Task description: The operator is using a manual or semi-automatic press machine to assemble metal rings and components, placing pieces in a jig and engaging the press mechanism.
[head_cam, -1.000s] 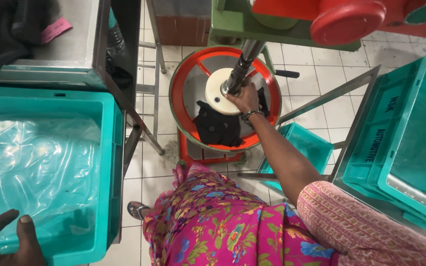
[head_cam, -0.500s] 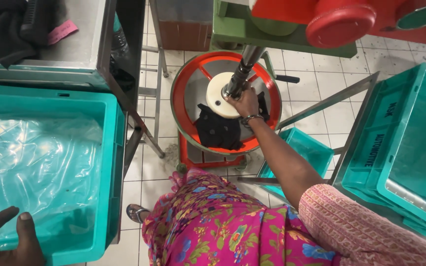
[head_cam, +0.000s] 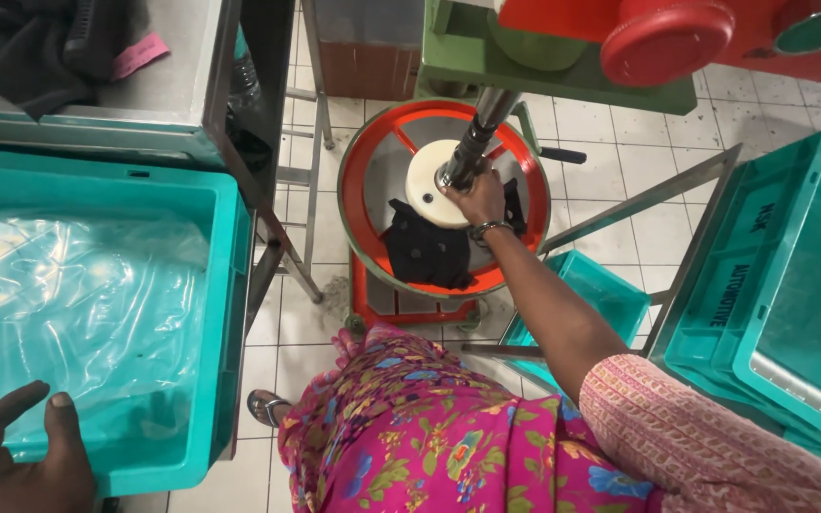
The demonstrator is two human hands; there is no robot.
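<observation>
Down at the press, the right hand (head_cam: 479,198) closes its fingers around the lower end of the steel ram shaft (head_cam: 475,144), just above the round cream-white plastic disc (head_cam: 429,185) that sits inside the red-rimmed circular metal tray (head_cam: 365,157). Directly below and to the left of that grip lies a piece of black fabric (head_cam: 425,252), draped over the tray's front edge; a second scrap shows just right of the wrist. The cloth looks soft, light and limp, best pinched at a free edge; the shaft is rigid and likely slick. The left hand (head_cam: 21,456) rests open, fingers spread, on the near rim of the turquoise plastic crate (head_cam: 225,313) lined with clear film. The fingertips on the shaft are hidden behind it, and the machine's top is cut off.
</observation>
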